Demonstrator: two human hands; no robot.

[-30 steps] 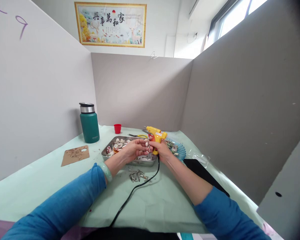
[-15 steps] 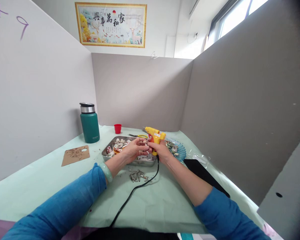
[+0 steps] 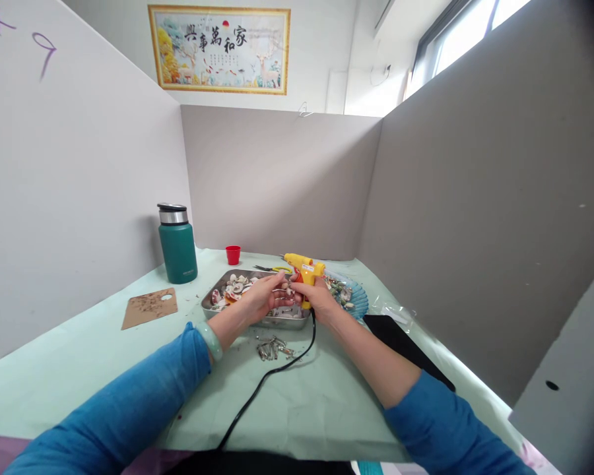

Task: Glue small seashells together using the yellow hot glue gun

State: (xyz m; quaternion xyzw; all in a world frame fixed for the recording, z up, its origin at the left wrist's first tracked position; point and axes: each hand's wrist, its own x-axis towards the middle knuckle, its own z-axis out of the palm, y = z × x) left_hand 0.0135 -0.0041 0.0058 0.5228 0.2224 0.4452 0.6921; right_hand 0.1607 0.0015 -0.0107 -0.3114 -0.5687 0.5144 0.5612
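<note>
My right hand [image 3: 317, 297] is wrapped round the handle of a yellow glue gun [image 3: 303, 266], whose nozzle points left. Its black cord [image 3: 262, 381] runs back over the table toward me. My left hand [image 3: 264, 298] is closed in a pinch on a small pale piece I cannot make out, held just left of the gun. Both hands hover over the near right part of a metal tray [image 3: 212, 305] filled with shells. A small pile of metal clips [image 3: 273, 348] lies on the table just in front of the tray.
A green flask [image 3: 177, 243] stands at the back left, with a red cup [image 3: 232, 254] farther right. Yellow-handled scissors [image 3: 273, 268] lie behind the tray. A blue dish [image 3: 359, 300] of shells sits to the right, beside a black mat [image 3: 400, 343]. A brown card [image 3: 149, 307] lies at left. Partition walls enclose the table.
The glue gun has dipped and shifted slightly left, closer to my left hand's fingertips. My left hand has stayed over the tray.
</note>
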